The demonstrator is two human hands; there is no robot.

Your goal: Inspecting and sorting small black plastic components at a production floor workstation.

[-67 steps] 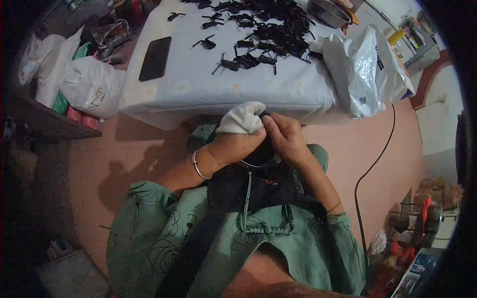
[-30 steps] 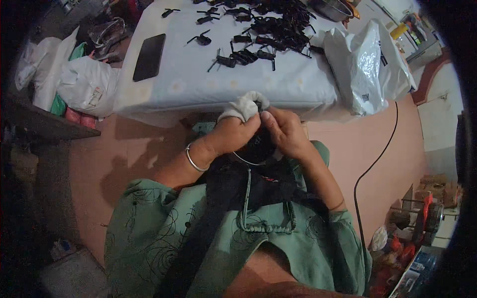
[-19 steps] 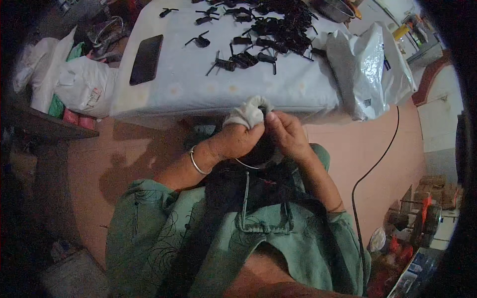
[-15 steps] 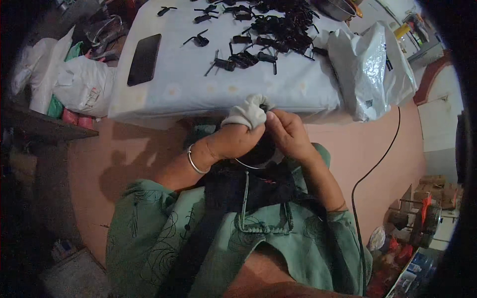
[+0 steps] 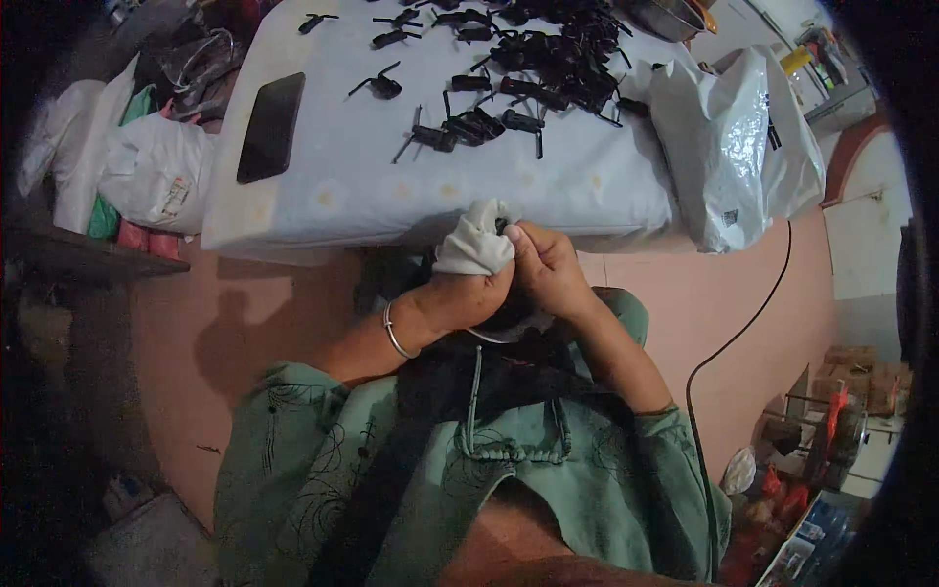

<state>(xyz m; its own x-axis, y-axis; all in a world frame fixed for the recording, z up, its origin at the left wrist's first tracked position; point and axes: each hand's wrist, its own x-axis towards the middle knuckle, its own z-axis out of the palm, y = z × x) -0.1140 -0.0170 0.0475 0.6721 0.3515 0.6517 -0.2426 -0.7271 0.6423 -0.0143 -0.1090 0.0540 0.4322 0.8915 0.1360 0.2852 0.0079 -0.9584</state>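
Note:
Just off the table's near edge my two hands meet. My left hand (image 5: pixel 468 296), with a silver bangle on its wrist, is closed on a bunched white cloth (image 5: pixel 473 247) that covers its fingers. A small black part (image 5: pixel 502 225) peeks out of the cloth's upper right side; most of it is hidden. Thumb and fingers of my right hand (image 5: pixel 550 269) are pinched at that dark part, touching the cloth. On the table beyond lie several black plastic pieces with thin arms (image 5: pixel 430 137), thickening into a heap (image 5: pixel 562 64) at the far middle.
The table (image 5: pixel 362 191) has a pale flowered cover. A dark phone (image 5: pixel 271 127) lies on its left, and a white plastic bag (image 5: pixel 709 147) leans at its right corner. A metal bowl (image 5: pixel 670 15) sits far right. A black cable (image 5: pixel 743 333) hangs down to the floor.
The view has shifted slightly. My hands and the white cloth are a little lower and further left in the picture, and the hands remain together at the black part.

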